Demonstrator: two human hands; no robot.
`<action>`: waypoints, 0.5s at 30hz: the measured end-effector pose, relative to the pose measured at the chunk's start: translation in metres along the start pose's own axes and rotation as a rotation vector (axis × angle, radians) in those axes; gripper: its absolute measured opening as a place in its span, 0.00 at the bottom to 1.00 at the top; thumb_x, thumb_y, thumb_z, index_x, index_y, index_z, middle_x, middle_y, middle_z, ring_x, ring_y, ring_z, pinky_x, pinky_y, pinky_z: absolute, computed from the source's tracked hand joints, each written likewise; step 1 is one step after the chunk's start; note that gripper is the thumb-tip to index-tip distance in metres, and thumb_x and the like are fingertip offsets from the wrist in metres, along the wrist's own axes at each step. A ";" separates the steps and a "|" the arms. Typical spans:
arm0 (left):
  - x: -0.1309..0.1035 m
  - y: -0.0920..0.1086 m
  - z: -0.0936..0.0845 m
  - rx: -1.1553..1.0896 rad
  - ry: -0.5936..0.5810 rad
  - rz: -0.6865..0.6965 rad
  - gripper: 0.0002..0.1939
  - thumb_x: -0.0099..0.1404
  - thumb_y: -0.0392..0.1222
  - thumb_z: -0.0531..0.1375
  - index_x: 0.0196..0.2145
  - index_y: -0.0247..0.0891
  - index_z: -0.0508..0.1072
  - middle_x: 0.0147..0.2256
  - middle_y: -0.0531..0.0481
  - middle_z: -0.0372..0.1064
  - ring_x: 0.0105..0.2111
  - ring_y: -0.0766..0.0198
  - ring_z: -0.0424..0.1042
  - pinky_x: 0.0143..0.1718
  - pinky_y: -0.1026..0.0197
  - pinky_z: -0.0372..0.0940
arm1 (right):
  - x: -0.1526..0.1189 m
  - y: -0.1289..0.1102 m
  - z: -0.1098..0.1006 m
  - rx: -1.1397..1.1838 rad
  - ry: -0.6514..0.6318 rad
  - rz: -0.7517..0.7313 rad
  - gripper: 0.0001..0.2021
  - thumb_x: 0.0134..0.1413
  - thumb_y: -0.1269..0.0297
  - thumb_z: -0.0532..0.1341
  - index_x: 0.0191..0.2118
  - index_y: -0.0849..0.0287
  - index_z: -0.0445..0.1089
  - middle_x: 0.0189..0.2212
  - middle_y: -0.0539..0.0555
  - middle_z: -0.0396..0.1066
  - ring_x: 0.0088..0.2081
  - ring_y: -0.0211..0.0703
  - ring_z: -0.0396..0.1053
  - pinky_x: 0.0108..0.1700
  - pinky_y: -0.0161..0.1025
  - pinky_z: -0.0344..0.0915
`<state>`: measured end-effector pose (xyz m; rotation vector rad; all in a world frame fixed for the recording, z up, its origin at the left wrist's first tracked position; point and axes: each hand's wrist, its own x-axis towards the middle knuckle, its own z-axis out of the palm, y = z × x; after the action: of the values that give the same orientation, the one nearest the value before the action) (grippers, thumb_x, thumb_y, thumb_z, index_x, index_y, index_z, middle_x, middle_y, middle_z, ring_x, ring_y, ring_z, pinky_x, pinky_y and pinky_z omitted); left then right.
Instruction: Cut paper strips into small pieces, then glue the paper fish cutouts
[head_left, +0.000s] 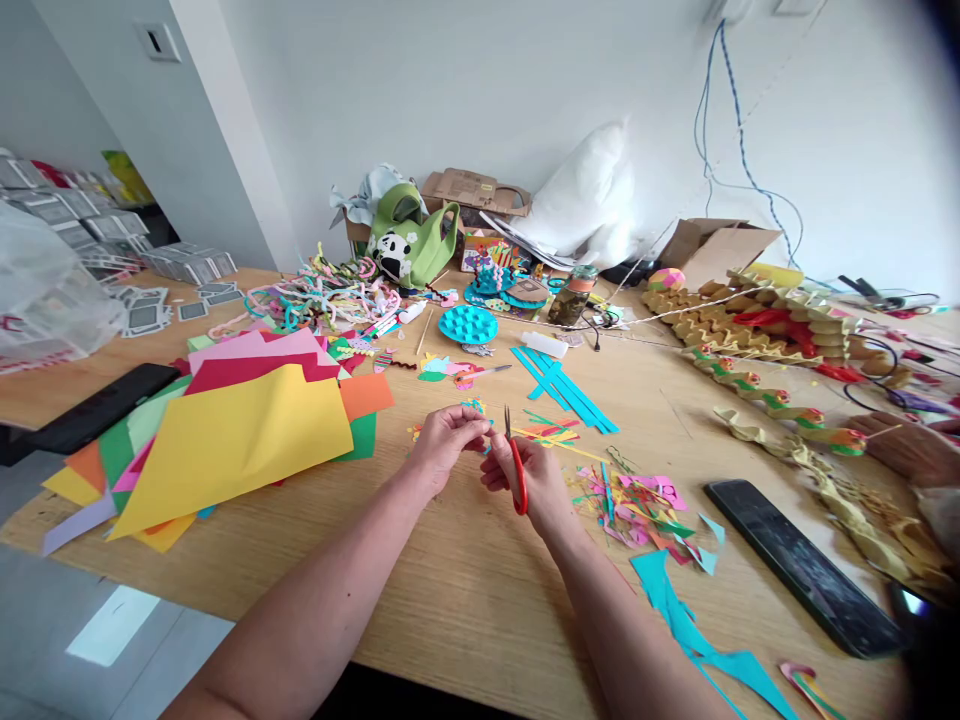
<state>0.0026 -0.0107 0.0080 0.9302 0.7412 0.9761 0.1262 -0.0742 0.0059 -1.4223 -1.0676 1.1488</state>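
Red-handled scissors (517, 466) gripped in right hand (543, 486), left hand (445, 446) pinched together, contents unclear

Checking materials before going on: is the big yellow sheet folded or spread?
Spread: the yellow sheet lies open atop the paper pile, its broad face showing, slightly bowed, with no fold visible.

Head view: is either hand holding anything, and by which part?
The right hand holds scissors by the red handle. Whether the left hand pinches anything cannot be told.
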 end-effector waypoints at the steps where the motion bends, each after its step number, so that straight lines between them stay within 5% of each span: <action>1: 0.000 0.000 0.000 -0.021 0.005 -0.006 0.12 0.45 0.41 0.68 0.27 0.32 0.73 0.25 0.50 0.73 0.24 0.69 0.70 0.30 0.64 0.65 | 0.000 0.001 0.001 -0.013 -0.018 0.001 0.28 0.42 0.35 0.63 0.24 0.61 0.67 0.20 0.55 0.72 0.21 0.41 0.71 0.23 0.35 0.68; 15: -0.003 -0.001 0.005 -0.072 0.024 -0.036 0.10 0.45 0.39 0.67 0.25 0.31 0.74 0.24 0.49 0.73 0.26 0.68 0.69 0.31 0.65 0.63 | 0.001 0.008 0.003 -0.081 -0.071 0.028 0.29 0.44 0.34 0.61 0.24 0.61 0.67 0.19 0.56 0.72 0.19 0.43 0.71 0.21 0.36 0.67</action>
<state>0.0057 -0.0151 0.0097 0.8411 0.7359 0.9774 0.1241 -0.0741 -0.0018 -1.4725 -1.1582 1.1954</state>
